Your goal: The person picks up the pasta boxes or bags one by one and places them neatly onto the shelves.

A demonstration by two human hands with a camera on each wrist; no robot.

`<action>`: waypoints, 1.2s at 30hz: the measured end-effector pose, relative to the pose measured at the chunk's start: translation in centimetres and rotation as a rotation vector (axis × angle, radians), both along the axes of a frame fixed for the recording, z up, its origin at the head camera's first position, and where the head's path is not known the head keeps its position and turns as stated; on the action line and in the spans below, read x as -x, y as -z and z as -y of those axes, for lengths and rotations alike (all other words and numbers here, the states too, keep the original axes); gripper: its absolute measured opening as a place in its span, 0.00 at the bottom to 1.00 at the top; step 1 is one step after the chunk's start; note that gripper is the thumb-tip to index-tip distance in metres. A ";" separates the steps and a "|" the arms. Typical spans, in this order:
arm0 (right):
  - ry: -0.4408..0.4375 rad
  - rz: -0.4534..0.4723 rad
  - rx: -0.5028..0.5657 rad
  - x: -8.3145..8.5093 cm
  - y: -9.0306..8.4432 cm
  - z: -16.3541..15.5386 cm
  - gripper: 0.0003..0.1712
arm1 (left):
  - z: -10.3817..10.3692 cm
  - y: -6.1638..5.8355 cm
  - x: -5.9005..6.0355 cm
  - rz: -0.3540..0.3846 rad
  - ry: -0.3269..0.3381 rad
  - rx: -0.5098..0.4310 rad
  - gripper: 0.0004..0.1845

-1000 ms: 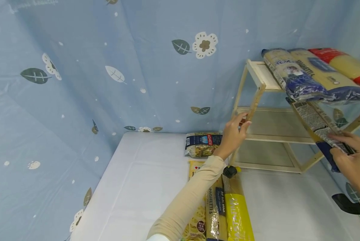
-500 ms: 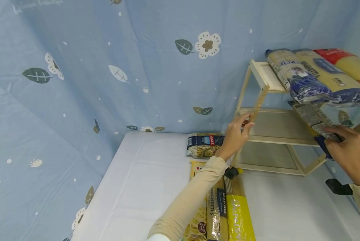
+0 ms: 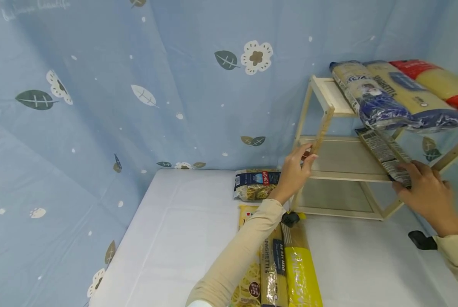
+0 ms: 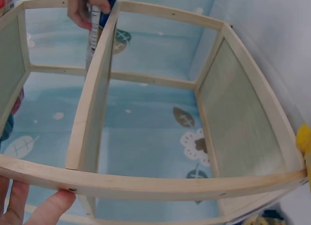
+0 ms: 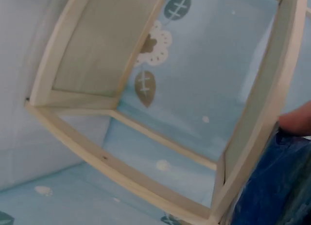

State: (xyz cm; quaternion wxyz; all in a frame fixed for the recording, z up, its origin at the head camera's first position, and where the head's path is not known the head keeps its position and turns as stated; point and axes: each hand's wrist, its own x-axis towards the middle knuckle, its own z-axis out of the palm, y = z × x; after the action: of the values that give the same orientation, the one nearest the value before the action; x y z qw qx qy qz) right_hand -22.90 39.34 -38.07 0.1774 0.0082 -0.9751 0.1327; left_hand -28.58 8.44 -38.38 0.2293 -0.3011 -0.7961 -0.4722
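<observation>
- Blue-ended spaghetti packet [image 3: 384, 155] lies slanted on the middle shelf of the pale wooden rack [image 3: 330, 164], its far end tucked under the top tier and its near end jutting past the front rail on the right.
- Your right hand [image 3: 428, 198] has its grip curled round that near end; in the left wrist view the fingers [image 4: 87, 8] pinch the packet at the shelf's edge.
- Your left hand [image 3: 295, 172] grips the rack's left front post, thumb [image 4: 51, 208] pressed against the rail, so the frame is braced.
- To do this well, I'd judge you should keep that brace firm and feed the packet straight along the shelf, level with the board, so the long pack doesn't catch the rail or bow.
- Mind the three pasta packets [image 3: 399, 96] on the top tier just above; they overhang the front, and a lifted packet end could nudge them.
- On the white surface [image 3: 175, 238], near and left of the rack, more spaghetti packets [image 3: 286, 268] lie side by side under your left sleeve, with a short pasta bag [image 3: 256, 185] farther back.
</observation>
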 end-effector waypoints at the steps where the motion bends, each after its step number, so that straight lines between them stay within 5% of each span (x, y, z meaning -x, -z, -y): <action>1: -0.001 -0.004 -0.014 -0.2 0.3 0.0 0.29 | 0.0 0.0 0.0 -0.001 0.003 0.001 0.20; 6: 0.022 0.059 -0.013 -0.8 0.5 0.1 0.36 | -0.1 -0.2 0.0 0.026 0.011 -0.008 0.21; 27: 0.005 0.118 0.118 0.2 -1.6 1.6 0.30 | 0.3 -0.2 0.2 0.028 -0.011 -0.018 0.21; 36: 0.014 0.160 0.072 -0.4 -1.8 1.6 0.34 | 0.0 0.0 0.1 0.014 -0.017 -0.008 0.21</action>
State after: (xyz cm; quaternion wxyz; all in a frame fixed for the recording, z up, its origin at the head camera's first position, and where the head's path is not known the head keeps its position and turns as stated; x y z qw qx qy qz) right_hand -22.47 37.70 -36.24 0.1000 -0.0155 -0.9808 0.1666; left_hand -28.69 8.39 -38.40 0.2291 -0.2901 -0.7985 -0.4752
